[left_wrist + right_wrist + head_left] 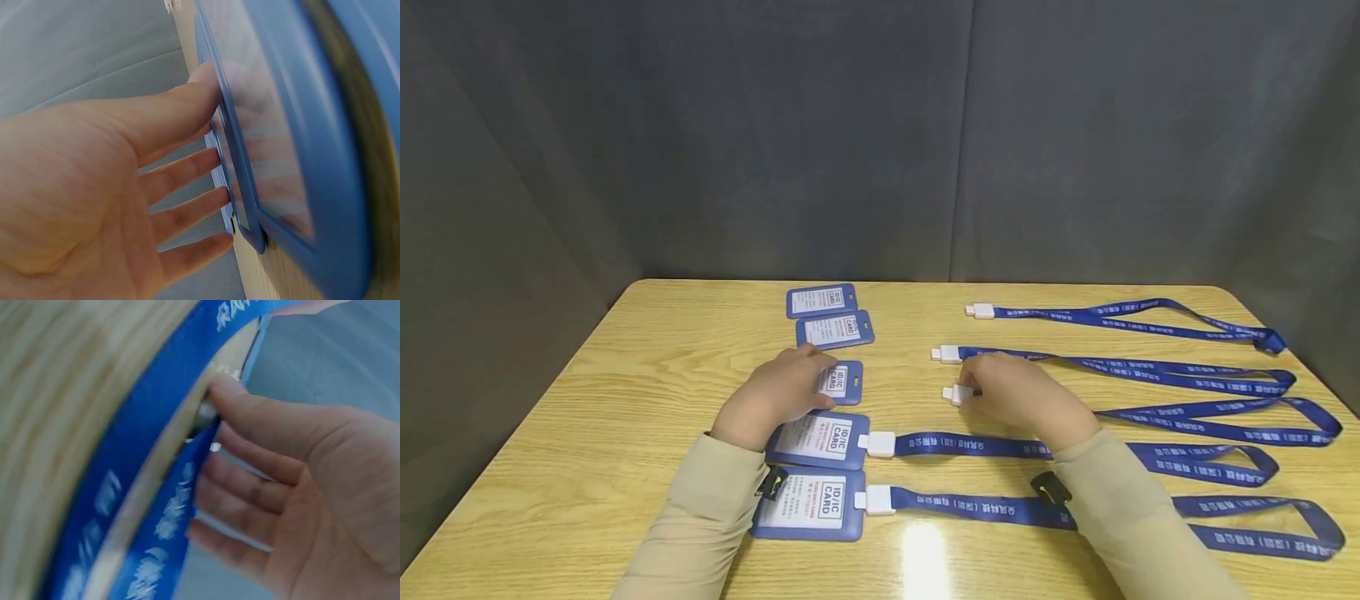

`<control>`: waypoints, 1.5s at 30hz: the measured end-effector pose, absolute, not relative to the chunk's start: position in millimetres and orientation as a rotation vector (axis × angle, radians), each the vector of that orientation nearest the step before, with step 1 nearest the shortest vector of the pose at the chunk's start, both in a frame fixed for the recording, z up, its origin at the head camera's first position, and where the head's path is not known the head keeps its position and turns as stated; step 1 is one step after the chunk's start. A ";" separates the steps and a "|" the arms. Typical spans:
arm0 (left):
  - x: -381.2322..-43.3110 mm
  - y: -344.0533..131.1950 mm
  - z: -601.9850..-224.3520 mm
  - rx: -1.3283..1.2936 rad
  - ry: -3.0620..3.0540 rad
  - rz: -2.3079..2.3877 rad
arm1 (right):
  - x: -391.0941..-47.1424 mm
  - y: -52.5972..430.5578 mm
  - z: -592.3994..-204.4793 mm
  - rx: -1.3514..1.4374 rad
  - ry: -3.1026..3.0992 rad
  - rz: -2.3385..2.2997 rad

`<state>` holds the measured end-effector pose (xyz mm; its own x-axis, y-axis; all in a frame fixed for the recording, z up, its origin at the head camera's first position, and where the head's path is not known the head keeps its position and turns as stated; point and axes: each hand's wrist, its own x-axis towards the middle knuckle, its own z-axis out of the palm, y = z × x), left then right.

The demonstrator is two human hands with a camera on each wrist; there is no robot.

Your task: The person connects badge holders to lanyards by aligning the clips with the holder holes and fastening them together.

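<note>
My left hand is over a blue badge holder in the middle of a column of holders. Its thumb lies along the near edge and the forefinger along the far edge, holding it across its width. In the left wrist view the other fingers stretch out fairly straight. My right hand pinches the white clip of a blue lanyard between thumb and fingers. That clip points left toward the holder, apart from it. The right wrist view is blurred, with blue strap beside the fingers.
Two blue holders lie farther back, apart from any clip. Nearer me, two holders sit with white clips at their right ends. Two other lanyards stretch rightward behind my right hand. A grey curtain stands behind the wooden table.
</note>
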<state>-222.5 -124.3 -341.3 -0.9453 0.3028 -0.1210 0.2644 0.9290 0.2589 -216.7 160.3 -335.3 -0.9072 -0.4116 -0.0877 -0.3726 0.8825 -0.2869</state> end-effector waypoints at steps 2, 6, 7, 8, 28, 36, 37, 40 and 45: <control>-222.7 -124.5 -341.2 0.429 2.933 0.348 | -220.5 155.1 -336.5 -0.658 2.903 -0.410; -222.1 -125.3 -340.9 0.429 2.944 0.336 | -228.8 143.3 -336.4 -0.738 2.898 -0.384; -221.8 -125.3 -341.0 0.427 2.943 0.340 | -230.5 140.1 -336.0 -0.749 2.897 -0.363; -221.7 -125.3 -341.2 0.422 2.942 0.350 | -232.2 136.9 -335.5 -0.758 2.897 -0.341; -220.2 -120.3 -342.9 0.366 2.917 0.445 | -249.2 95.4 -334.6 -1.049 2.888 -0.094; -220.2 -119.2 -342.3 0.400 2.917 0.448 | -254.0 92.8 -335.0 -1.004 2.864 -0.172; -220.3 -119.4 -342.1 0.401 2.918 0.443 | -254.5 91.6 -335.2 -1.009 2.861 -0.178; -220.4 -120.2 -341.9 0.408 2.921 0.432 | -255.9 87.5 -336.5 -1.019 2.854 -0.190; -220.8 -120.9 -342.9 0.397 2.926 0.421 | -255.4 82.5 -338.8 -1.010 2.865 -0.194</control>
<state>-220.8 -120.9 -342.9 -0.9522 0.2817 -0.1185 0.2369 0.9253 0.2961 -255.4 82.5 -338.8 -0.7754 -0.6295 -0.0494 -0.6171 0.7721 -0.1519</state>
